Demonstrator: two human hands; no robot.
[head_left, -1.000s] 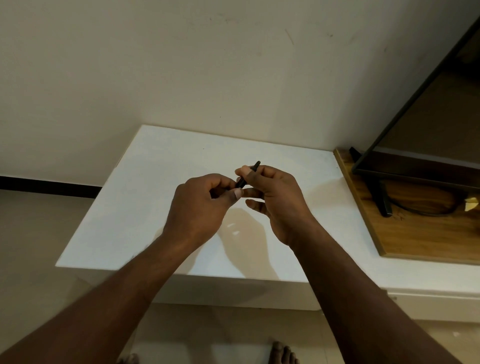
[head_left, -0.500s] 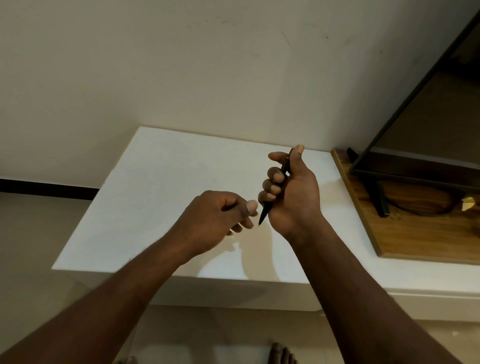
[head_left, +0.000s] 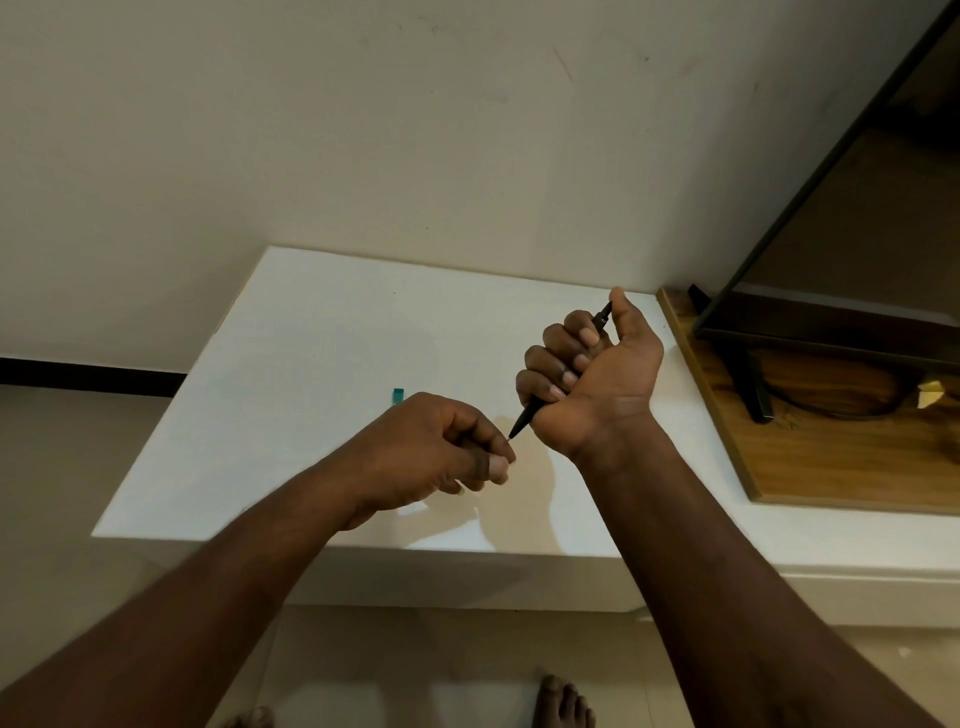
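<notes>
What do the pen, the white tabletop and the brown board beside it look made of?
Pen, gripped in the right hand: probably plastic, matte black, no metallic glint. Tabletop: smooth satin white, likely painted or laminated board, no grain. Brown board: wood or wood-look laminate, grain showing.

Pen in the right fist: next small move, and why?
Probably press the thumb down on the top of the pen: the right hand grips it in a fist, thumb at its upper end, tip almost at the curled left hand.
</notes>
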